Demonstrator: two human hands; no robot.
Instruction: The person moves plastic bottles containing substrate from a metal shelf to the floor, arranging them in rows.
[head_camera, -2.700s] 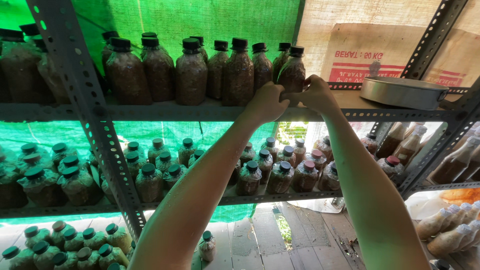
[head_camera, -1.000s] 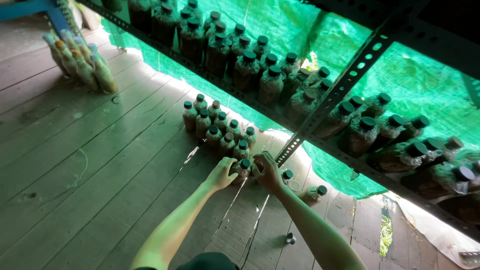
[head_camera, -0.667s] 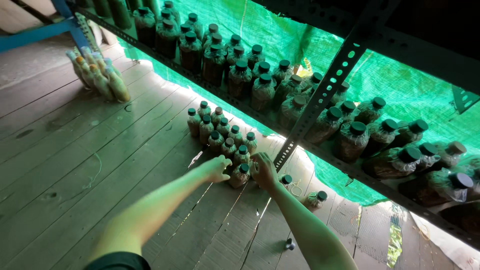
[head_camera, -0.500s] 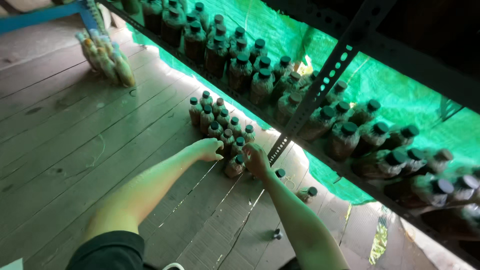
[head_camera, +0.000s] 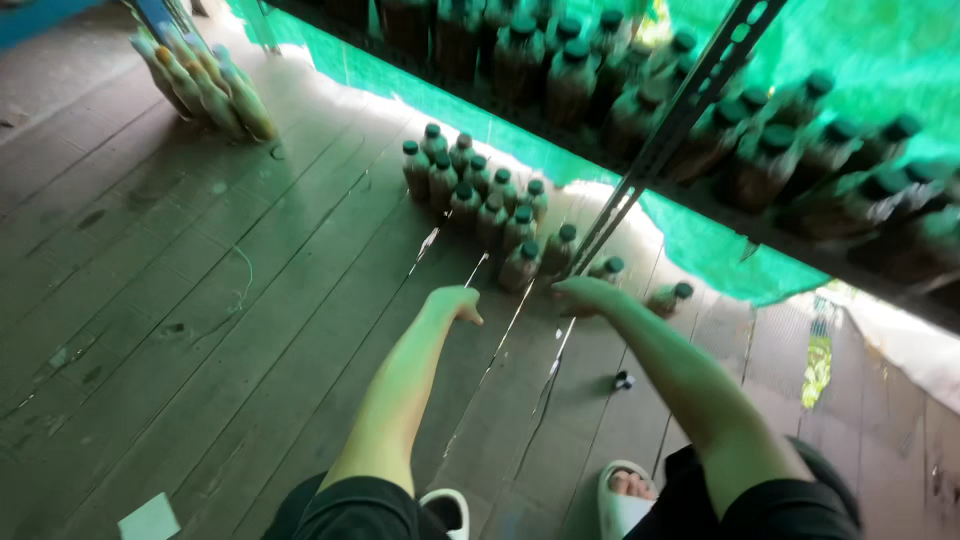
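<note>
I look down at a wooden plank floor (head_camera: 200, 300). A cluster of several dark-capped bottles (head_camera: 480, 195) filled with brown matter stands on it beside a metal shelf post (head_camera: 660, 140). My left hand (head_camera: 455, 303) hovers just short of the nearest bottle (head_camera: 520, 265), fingers curled and holding nothing. My right hand (head_camera: 585, 293) reaches toward the bottles at the post's foot, next to one small bottle (head_camera: 608, 268); nothing shows in its grip. Another bottle (head_camera: 670, 298) stands to its right.
A low shelf (head_camera: 700, 130) packed with bottles runs along the top, backed by green netting (head_camera: 720, 240). More bottles (head_camera: 205, 85) lean in a bunch at the upper left. A small dark cap (head_camera: 623, 380) lies on the planks. My white sandals (head_camera: 625, 495) show at the bottom.
The view swung from the upper shelf down to the floor. My hands have drawn back slightly from the floor bottles and now sit just below the cluster.
</note>
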